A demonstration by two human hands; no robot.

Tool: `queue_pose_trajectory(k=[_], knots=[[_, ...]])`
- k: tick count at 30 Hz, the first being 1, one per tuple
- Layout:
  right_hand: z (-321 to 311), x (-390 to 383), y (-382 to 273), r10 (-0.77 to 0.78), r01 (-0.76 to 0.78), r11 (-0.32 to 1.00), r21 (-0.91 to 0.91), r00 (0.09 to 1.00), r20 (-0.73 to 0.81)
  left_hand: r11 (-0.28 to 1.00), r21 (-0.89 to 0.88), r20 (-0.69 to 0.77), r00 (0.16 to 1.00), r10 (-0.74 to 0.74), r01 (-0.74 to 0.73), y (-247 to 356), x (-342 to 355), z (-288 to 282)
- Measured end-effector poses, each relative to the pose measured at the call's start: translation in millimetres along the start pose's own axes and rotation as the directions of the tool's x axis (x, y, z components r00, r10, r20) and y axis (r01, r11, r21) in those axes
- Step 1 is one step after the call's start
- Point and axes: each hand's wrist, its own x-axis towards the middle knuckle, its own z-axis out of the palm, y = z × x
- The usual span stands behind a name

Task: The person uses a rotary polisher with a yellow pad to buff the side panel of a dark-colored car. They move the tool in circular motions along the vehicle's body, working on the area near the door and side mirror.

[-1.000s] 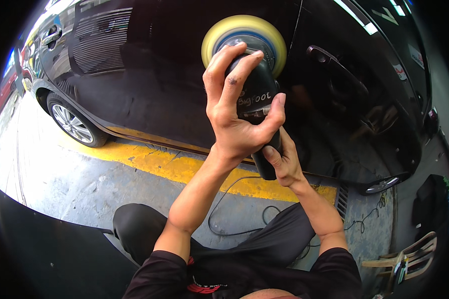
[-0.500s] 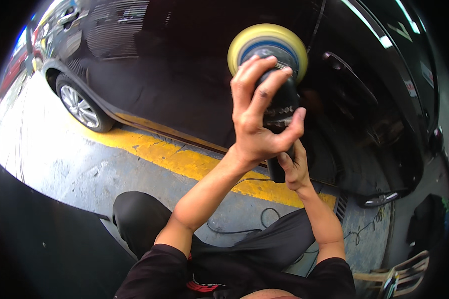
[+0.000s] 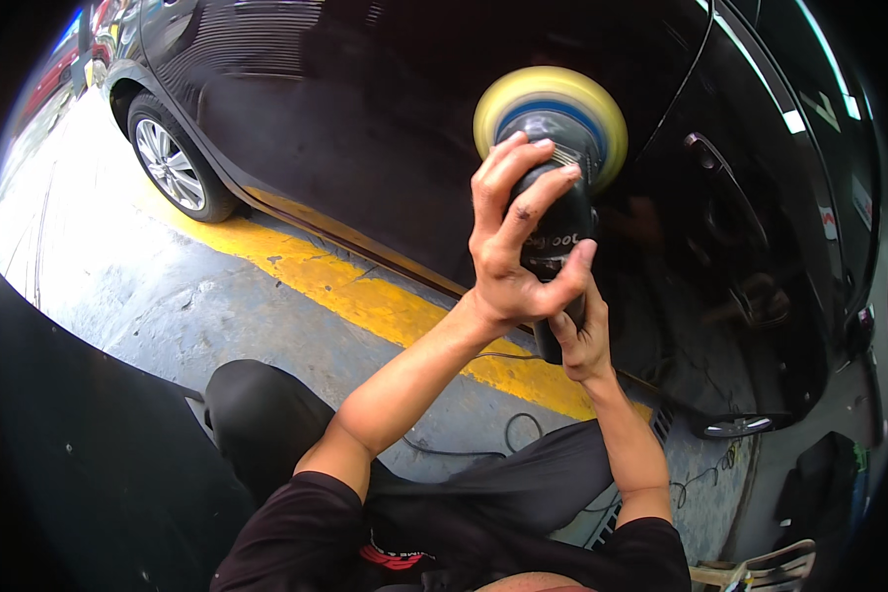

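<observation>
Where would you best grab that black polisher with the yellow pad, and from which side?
Probably by its black body and narrower handle end, from the near side: these stretch back away from the car door, while the round yellow pad faces it. The left hand and right hand grip there.

Grey floor, yellow stripe
Glare whitens the floor left of the stripe; a grate by its right end.

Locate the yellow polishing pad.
In the head view, the yellow polishing pad is upper right of centre, over the dark car door, above the left hand.
</observation>
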Motion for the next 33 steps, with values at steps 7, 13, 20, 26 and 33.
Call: queue_pose_trajectory(k=[7,13,20,26,33], knots=[[-3.2,1.5,7.3,0.045,-0.044,0.999,-0.005,0.998,0.055,1.000,0.007,0.023,1.000,-0.008,0.008,-3.2,1.5,0.1],[-4.0,6.4,-0.1,0.124,-0.119,0.992,-0.049,0.984,0.127,1.000,0.023,0.000,1.000,-0.017,0.017,-7.1,4.6,-8.6],[-0.8,8.2,2.7,0.077,-0.084,0.996,0.021,0.975,0.210,0.998,0.036,-0.026,0.999,-0.043,0.044,-10.6,17.6,-22.3],[7.5,12.8,3.9,0.084,-0.085,0.996,-0.003,0.973,0.213,0.992,0.038,-0.065,0.991,-0.120,0.123,-18.1,33.1,-35.7],[18.2,25.2,-1.3,0.072,-0.065,0.997,-0.039,0.973,0.217,0.992,0.020,-0.094,0.988,-0.122,0.125,-26.6,41.8,-46.3]])
